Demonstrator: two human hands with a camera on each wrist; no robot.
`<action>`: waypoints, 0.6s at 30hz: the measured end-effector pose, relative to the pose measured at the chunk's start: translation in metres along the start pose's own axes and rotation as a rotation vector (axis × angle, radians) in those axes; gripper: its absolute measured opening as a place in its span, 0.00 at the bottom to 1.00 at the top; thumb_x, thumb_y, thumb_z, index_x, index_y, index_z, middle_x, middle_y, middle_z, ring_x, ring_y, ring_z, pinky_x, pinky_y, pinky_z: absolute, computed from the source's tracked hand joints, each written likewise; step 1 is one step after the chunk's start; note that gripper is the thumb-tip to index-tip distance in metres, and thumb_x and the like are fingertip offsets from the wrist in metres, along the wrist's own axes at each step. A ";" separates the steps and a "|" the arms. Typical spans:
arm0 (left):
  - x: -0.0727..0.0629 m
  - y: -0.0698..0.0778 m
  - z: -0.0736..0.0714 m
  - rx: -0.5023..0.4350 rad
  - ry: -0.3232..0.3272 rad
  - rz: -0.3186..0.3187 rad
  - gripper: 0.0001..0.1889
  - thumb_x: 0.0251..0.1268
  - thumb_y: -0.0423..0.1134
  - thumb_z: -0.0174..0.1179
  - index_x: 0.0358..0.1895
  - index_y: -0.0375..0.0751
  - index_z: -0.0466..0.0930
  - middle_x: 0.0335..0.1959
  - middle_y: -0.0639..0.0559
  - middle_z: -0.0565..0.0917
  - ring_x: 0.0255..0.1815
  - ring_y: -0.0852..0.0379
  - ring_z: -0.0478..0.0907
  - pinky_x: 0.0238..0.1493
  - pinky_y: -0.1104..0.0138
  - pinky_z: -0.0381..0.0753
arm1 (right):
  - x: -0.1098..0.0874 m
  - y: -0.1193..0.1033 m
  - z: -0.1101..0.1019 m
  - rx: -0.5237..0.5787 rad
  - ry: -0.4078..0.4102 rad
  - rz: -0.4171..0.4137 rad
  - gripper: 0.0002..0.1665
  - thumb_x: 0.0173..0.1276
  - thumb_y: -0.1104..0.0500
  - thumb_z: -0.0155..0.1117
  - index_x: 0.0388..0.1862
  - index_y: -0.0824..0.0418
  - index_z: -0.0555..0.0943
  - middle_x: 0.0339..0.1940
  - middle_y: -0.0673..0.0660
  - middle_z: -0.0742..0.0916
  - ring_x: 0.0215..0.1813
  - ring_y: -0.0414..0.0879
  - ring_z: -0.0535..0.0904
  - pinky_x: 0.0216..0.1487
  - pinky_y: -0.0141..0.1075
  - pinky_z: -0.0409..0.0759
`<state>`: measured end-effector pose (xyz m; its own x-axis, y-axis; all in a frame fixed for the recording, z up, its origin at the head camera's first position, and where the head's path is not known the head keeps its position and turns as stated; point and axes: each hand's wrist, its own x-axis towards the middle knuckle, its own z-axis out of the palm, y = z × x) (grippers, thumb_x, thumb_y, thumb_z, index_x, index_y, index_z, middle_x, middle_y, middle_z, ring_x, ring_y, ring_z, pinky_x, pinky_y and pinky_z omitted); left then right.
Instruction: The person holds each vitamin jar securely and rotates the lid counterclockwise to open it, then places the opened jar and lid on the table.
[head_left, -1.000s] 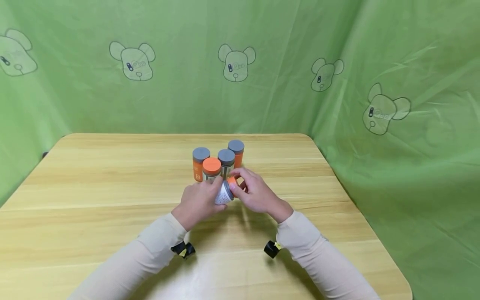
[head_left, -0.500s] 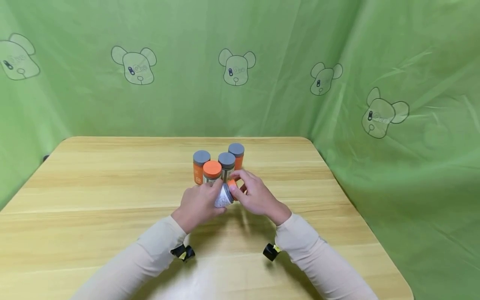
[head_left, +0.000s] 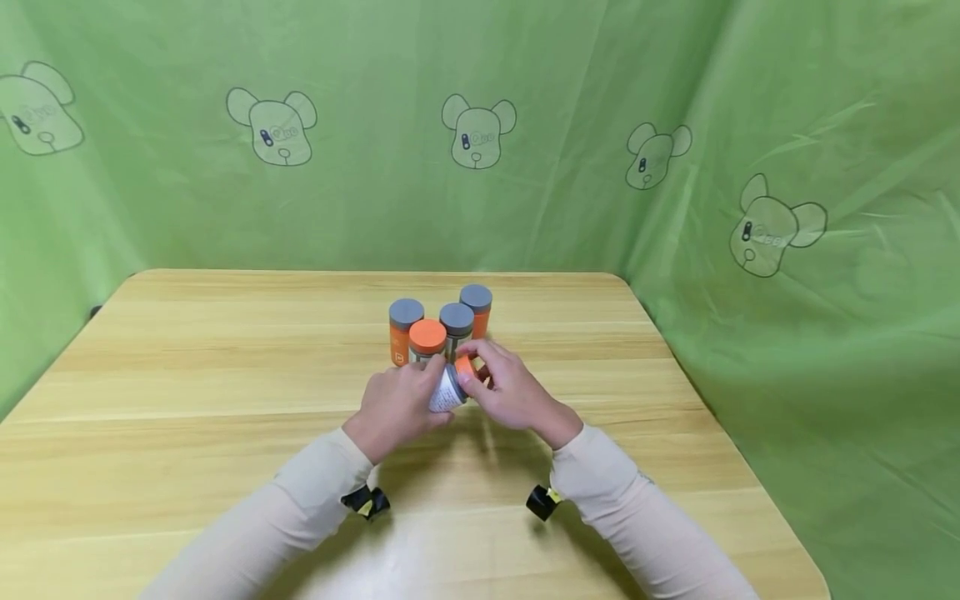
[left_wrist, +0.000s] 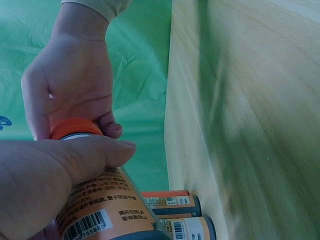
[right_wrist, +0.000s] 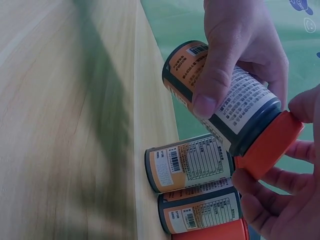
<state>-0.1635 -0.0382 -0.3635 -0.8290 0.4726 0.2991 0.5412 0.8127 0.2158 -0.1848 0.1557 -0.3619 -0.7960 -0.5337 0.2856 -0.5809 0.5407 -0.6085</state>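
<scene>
My left hand [head_left: 397, 407] grips the body of a labelled supplement bottle [right_wrist: 247, 102], its thumb laid along the side. The bottle is tilted above the table, with its orange cap [right_wrist: 270, 145] facing my right hand [head_left: 517, 392]. Thumb and fingers of that right hand pinch the cap's rim. The cap sits at the dark neck; whether it is screwed tight or loose I cannot tell. In the left wrist view, the bottle's barcode [left_wrist: 89, 226] shows below my left thumb, and part of the cap is hidden behind that thumb.
Just behind the hands several similar bottles stand upright close together. One has an orange lid [head_left: 427, 335]; the others, such as the orange bottle [head_left: 400, 343] at the left, have grey lids. The wooden table [head_left: 225, 367] is bordered by green curtains [head_left: 375, 208].
The head view has shifted slightly. Both hands stay at the same spot on the bottle and cap, while the right fingers have moved a little around the cap.
</scene>
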 end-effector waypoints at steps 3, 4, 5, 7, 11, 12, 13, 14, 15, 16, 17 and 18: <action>0.000 -0.001 0.000 -0.001 -0.006 -0.004 0.30 0.47 0.51 0.76 0.48 0.40 0.72 0.30 0.47 0.81 0.23 0.53 0.78 0.17 0.62 0.76 | 0.001 0.000 0.000 -0.015 0.005 -0.002 0.20 0.75 0.55 0.53 0.59 0.66 0.71 0.52 0.59 0.79 0.37 0.46 0.78 0.34 0.36 0.79; 0.000 -0.001 0.001 0.000 -0.004 -0.002 0.30 0.47 0.51 0.76 0.48 0.40 0.71 0.29 0.47 0.81 0.23 0.53 0.77 0.17 0.62 0.76 | 0.001 0.000 0.000 -0.016 0.008 0.003 0.21 0.75 0.55 0.53 0.59 0.66 0.71 0.52 0.60 0.79 0.38 0.46 0.77 0.35 0.37 0.79; 0.000 -0.001 0.001 0.000 0.000 -0.001 0.30 0.47 0.51 0.76 0.47 0.40 0.71 0.29 0.47 0.81 0.22 0.53 0.77 0.17 0.62 0.76 | 0.001 -0.001 0.000 -0.021 0.011 0.010 0.21 0.75 0.54 0.52 0.59 0.66 0.71 0.52 0.60 0.79 0.38 0.47 0.77 0.36 0.37 0.78; 0.001 0.000 0.001 0.000 0.005 0.001 0.29 0.47 0.51 0.76 0.47 0.40 0.71 0.29 0.47 0.81 0.22 0.53 0.77 0.17 0.62 0.76 | 0.002 -0.002 0.001 -0.027 0.013 0.021 0.21 0.76 0.53 0.51 0.59 0.66 0.71 0.52 0.60 0.79 0.38 0.47 0.77 0.37 0.37 0.78; 0.001 0.000 0.001 -0.005 0.007 -0.003 0.29 0.47 0.50 0.76 0.47 0.41 0.71 0.30 0.47 0.81 0.23 0.53 0.77 0.17 0.61 0.76 | 0.004 -0.004 0.002 -0.034 0.012 0.028 0.21 0.76 0.53 0.51 0.59 0.67 0.71 0.50 0.58 0.80 0.38 0.47 0.76 0.38 0.37 0.77; 0.001 0.000 0.001 -0.004 0.004 -0.004 0.29 0.47 0.51 0.75 0.47 0.41 0.71 0.30 0.47 0.81 0.23 0.53 0.77 0.17 0.62 0.76 | 0.004 -0.005 0.002 -0.032 0.010 0.026 0.21 0.76 0.54 0.51 0.59 0.67 0.71 0.49 0.58 0.79 0.39 0.47 0.76 0.38 0.37 0.77; 0.001 0.000 0.001 -0.005 0.004 -0.004 0.29 0.47 0.51 0.76 0.46 0.41 0.71 0.30 0.47 0.81 0.23 0.52 0.77 0.17 0.61 0.76 | 0.004 -0.005 0.002 -0.034 0.009 0.022 0.21 0.75 0.54 0.52 0.59 0.67 0.71 0.49 0.58 0.79 0.39 0.47 0.76 0.38 0.37 0.77; 0.002 0.000 0.001 -0.004 0.004 -0.003 0.29 0.47 0.50 0.76 0.46 0.41 0.71 0.30 0.47 0.81 0.23 0.52 0.77 0.17 0.61 0.76 | 0.004 -0.004 0.002 -0.038 0.008 0.019 0.21 0.75 0.55 0.52 0.59 0.67 0.71 0.49 0.58 0.79 0.39 0.47 0.75 0.37 0.37 0.77; 0.002 0.000 0.002 -0.002 0.003 -0.001 0.29 0.46 0.51 0.76 0.46 0.41 0.71 0.29 0.47 0.81 0.23 0.52 0.78 0.17 0.61 0.76 | 0.003 -0.004 0.001 -0.040 0.007 0.018 0.21 0.75 0.55 0.52 0.59 0.67 0.72 0.48 0.57 0.79 0.39 0.47 0.75 0.36 0.37 0.77; 0.002 0.000 0.002 -0.002 0.004 0.000 0.29 0.46 0.51 0.76 0.46 0.40 0.71 0.29 0.47 0.80 0.23 0.52 0.78 0.17 0.61 0.76 | 0.003 -0.003 0.001 -0.043 0.007 0.013 0.21 0.74 0.55 0.52 0.59 0.67 0.72 0.48 0.57 0.79 0.40 0.47 0.75 0.35 0.37 0.77; 0.002 -0.001 0.003 -0.003 0.006 0.001 0.29 0.46 0.51 0.76 0.46 0.41 0.71 0.29 0.47 0.80 0.23 0.52 0.78 0.17 0.60 0.76 | 0.003 -0.003 0.001 -0.043 0.007 0.008 0.21 0.74 0.55 0.52 0.59 0.67 0.72 0.48 0.57 0.79 0.40 0.47 0.75 0.35 0.38 0.77; 0.002 -0.001 0.003 -0.004 0.010 0.002 0.30 0.46 0.51 0.76 0.46 0.41 0.71 0.29 0.47 0.80 0.23 0.51 0.78 0.17 0.60 0.76 | 0.003 -0.002 0.001 -0.041 0.010 0.002 0.21 0.74 0.54 0.52 0.59 0.67 0.72 0.48 0.58 0.79 0.40 0.47 0.75 0.35 0.39 0.77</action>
<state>-0.1659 -0.0368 -0.3657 -0.8267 0.4707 0.3083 0.5432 0.8106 0.2188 -0.1855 0.1525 -0.3610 -0.7989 -0.5261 0.2915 -0.5853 0.5684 -0.5782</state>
